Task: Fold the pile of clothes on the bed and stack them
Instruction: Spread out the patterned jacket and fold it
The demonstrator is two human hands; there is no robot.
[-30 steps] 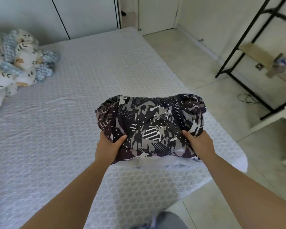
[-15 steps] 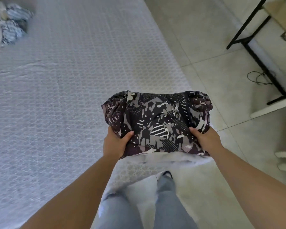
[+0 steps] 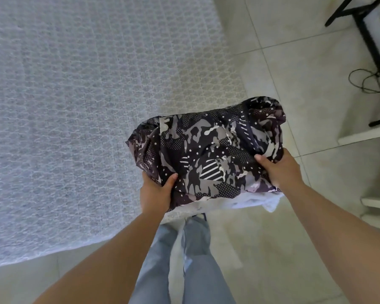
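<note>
Garment: a folded bundle of dark camouflage-print fabric with grey, white and dotted patches (image 3: 208,154), held up over the near corner of the bed and the floor beside it.
White layer: a pale white cloth (image 3: 253,200) shows beneath the bundle's near edge.
Left hand: the left hand (image 3: 156,191) grips the bundle's left near corner, thumb on top, fingers hidden underneath.
Right hand: the right hand (image 3: 280,167) grips the right near edge, thumb pressed on the print.
Bed: a white textured quilted bedspread (image 3: 75,128) fills the left side.
Floor: pale beige tiles (image 3: 294,73); a black metal frame (image 3: 364,36) and a thin black cord (image 3: 369,81) at right.
Legs: light blue jeans (image 3: 184,260) below the bundle.
</note>
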